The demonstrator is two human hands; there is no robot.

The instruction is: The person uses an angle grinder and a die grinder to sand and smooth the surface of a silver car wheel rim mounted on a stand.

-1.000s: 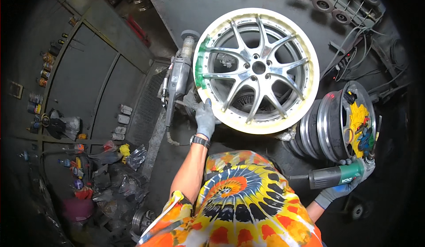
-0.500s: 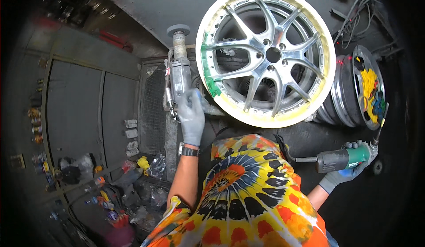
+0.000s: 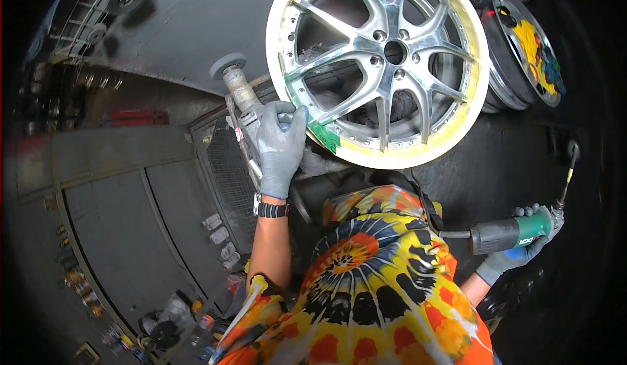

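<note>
My right hand [image 3: 516,258], in a grey glove, is wrapped round a green and black power grinder [image 3: 498,237]. A long thin spindle rises from the grinder's head and ends in a small round wheel tip [image 3: 573,148]. My left hand [image 3: 282,144], also gloved, is beside the left edge of a silver multi-spoke car wheel rim [image 3: 375,84]. Its fingers are loosely bent, with the thumb apart from them and nothing visible between. Yellowish tape covers the rim's outer lip, with a green patch [image 3: 321,135] at the lower left. Whether the thumb touches the lip I cannot tell.
A dusty grey machine [image 3: 243,97] with a round disc on top stands left of the rim. Farther right, stacked wheels [image 3: 530,51] hold yellow and dark cloths or gloves. Small whitish blocks [image 3: 219,235] sit by a mesh panel [image 3: 232,162]. Clutter lies at the lower left.
My left hand has moved from the dusty machine up to the rim's left edge, its fingers loosening. The view has turned and shifted. My right hand still holds the grinder.
</note>
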